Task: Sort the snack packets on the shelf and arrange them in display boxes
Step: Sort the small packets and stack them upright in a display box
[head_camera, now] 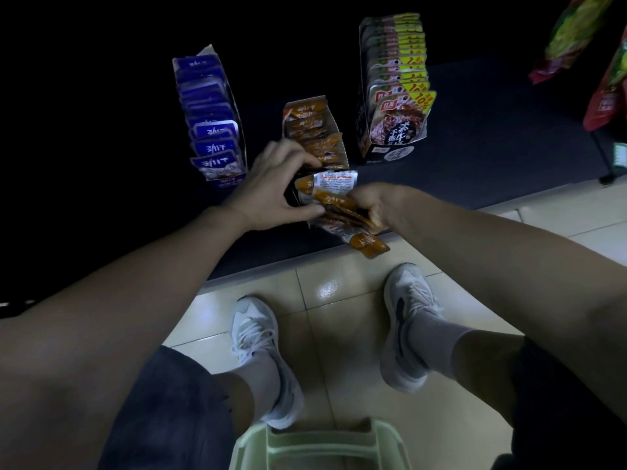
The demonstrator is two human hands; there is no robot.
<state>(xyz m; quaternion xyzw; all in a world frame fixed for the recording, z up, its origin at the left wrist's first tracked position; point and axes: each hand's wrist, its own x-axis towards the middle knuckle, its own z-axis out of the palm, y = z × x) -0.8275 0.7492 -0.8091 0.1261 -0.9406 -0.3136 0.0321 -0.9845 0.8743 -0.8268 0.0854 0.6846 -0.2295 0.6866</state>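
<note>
Both forearms reach forward over the dark shelf [475, 147]. My left hand [271, 184], palm down with fingers curled, pinches the far-left end of the orange packets [339, 212]. My right hand [383, 205] has its grip clamped round their near-right end. The fanned bundle's long axis slants far-left to near-right, just in front of the orange display box [315, 130]. One packet shows its silver back.
</note>
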